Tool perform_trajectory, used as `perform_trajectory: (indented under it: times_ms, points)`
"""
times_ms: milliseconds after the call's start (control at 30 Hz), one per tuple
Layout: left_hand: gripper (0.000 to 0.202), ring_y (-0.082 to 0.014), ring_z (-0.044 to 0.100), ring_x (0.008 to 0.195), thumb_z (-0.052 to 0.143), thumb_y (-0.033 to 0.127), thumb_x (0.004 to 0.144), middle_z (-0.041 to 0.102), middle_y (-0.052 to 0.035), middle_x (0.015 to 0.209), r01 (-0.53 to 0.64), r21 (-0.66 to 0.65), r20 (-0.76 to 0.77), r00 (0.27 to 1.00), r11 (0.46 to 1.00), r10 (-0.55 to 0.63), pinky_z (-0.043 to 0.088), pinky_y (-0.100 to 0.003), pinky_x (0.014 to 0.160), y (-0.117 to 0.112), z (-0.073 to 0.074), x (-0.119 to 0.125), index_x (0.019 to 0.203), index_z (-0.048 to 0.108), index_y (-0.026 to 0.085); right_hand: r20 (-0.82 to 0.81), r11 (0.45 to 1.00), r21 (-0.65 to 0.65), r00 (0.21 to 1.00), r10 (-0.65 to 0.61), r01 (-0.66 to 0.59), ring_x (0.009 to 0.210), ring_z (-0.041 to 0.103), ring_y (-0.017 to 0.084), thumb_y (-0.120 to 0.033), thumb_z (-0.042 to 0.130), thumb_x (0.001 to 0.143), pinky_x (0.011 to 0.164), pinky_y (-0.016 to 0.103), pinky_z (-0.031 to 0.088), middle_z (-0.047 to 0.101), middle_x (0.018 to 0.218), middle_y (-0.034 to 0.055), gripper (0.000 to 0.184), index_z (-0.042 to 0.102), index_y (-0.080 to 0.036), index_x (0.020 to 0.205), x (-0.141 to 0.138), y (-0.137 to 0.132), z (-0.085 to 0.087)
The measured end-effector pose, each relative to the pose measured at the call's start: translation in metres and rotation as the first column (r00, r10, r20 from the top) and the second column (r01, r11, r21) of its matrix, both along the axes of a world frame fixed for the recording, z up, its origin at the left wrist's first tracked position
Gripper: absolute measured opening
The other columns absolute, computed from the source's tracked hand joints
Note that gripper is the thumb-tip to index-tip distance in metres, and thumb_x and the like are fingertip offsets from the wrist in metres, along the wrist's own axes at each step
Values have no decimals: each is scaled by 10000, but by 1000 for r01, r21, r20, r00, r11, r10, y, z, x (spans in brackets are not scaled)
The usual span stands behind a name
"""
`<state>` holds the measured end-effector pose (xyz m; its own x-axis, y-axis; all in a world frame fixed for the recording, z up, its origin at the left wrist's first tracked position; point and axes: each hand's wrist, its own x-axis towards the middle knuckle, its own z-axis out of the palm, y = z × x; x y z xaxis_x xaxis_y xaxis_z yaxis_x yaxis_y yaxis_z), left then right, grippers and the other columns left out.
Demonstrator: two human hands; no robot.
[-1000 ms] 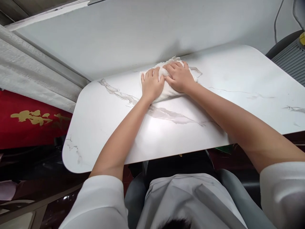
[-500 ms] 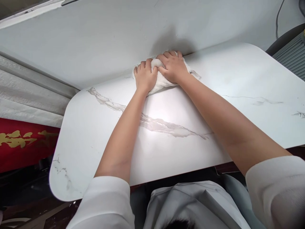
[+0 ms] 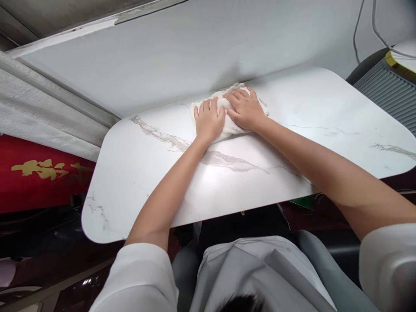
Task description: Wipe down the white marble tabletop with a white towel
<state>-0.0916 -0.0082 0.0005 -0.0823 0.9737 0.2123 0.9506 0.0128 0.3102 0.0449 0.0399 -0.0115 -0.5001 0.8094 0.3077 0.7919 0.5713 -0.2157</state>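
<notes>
A bunched white cloth (image 3: 231, 127) lies on the white marble-patterned table (image 3: 143, 173), close to its back edge. My left hand (image 3: 209, 120) is pressed down on the cloth's left part, fingers bent over it and pointing towards the wall. On the cloth's right part, my right hand (image 3: 246, 108) holds it the same way, thumb turned towards the left hand. A strip of cloth shows between the two hands and below them. The palms hide the rest. Both forearms reach across the tabletop.
A pale wall (image 3: 156, 60) rises behind the table. White curtain-like fabric (image 3: 48, 112) and a red cloth with gold markings (image 3: 42, 171) hang at the left. A grey ribbed object (image 3: 386, 93) stands beyond the right end, with cables (image 3: 373, 21) above it.
Both hands have drawn the cloth slightly back from the wall, towards me. My fingers lie flatter over it. The view has shifted, showing more of the ribbed object at the right.
</notes>
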Motion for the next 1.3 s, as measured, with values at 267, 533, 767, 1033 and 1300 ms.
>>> perform_trajectory:
  times_ms: [267,533,767,1033,1300]
  points:
    - [487,-246,314,1466,364,303,1012,426,-121,1537,85,-23,-31,996,996,-86,148,-501,1235,-92,-1,34,1478,420,170,79,997,71,997,7,-13,1379,351,264,-339,287,976,1167,555,177,467,1452,92,488,422,-203,1424,45,-99,1]
    - [528,-290,271,1482,408,312,999,395,-177,1547,253,-19,-54,966,967,-254,136,-547,1233,-175,0,65,1478,398,91,103,991,132,995,-2,-11,1363,384,316,-338,265,984,1155,564,196,472,1437,168,532,432,-123,1440,88,-198,6]
    - [551,-313,261,1481,410,344,1000,374,-188,1555,307,-38,-58,949,951,-309,126,-577,1227,-184,1,82,1487,389,85,134,993,115,991,-6,-9,1335,417,322,-346,265,986,1132,561,235,484,1428,163,533,428,-131,1446,108,-211,11]
    - [505,-266,267,1485,364,315,1014,363,-110,1579,256,-71,-13,966,964,-258,97,-523,1243,-108,4,85,1499,386,178,96,998,36,994,-55,52,1325,423,312,-342,288,957,1127,582,231,494,1427,127,522,443,-173,1426,102,-135,14]
    - [487,-224,278,1480,372,312,1015,417,-70,1546,207,-53,41,978,977,-205,94,-469,1250,-4,3,79,1489,407,205,52,995,19,994,-99,99,1314,418,312,-388,239,1004,1104,546,241,516,1420,94,497,477,-213,1403,94,-22,4]
